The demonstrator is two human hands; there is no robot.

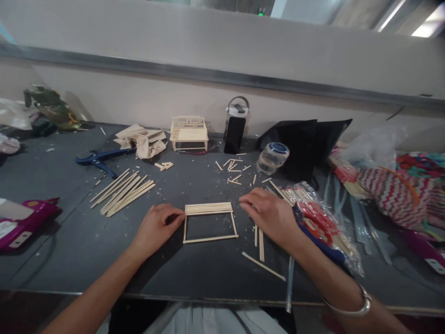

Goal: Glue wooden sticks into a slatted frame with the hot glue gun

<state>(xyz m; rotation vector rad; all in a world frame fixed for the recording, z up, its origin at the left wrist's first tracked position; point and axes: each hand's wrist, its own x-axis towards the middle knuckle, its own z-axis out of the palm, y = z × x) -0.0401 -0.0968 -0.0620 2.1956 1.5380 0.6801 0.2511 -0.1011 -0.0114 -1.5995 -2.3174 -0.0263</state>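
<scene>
A rectangular frame of thin wooden sticks (210, 222) lies flat on the dark table (69, 241), with several sticks packed side by side along its far edge. My left hand (156, 227) rests at the frame's left end, fingers curled and pinched against the stick ends. My right hand (269, 213) lies palm down just right of the frame, fingertips pointing at the top right corner; its fingers are close together. Loose short sticks (259, 241) lie under and beside that hand.
A bundle of long sticks (123, 192) lies at left, blue cutters (100, 160) behind it. A small stick model (188, 133), a phone leaning on a bottle (235, 132) and a plastic jar (273, 157) stand at the back. A plastic packet of sticks (323, 227) lies at right.
</scene>
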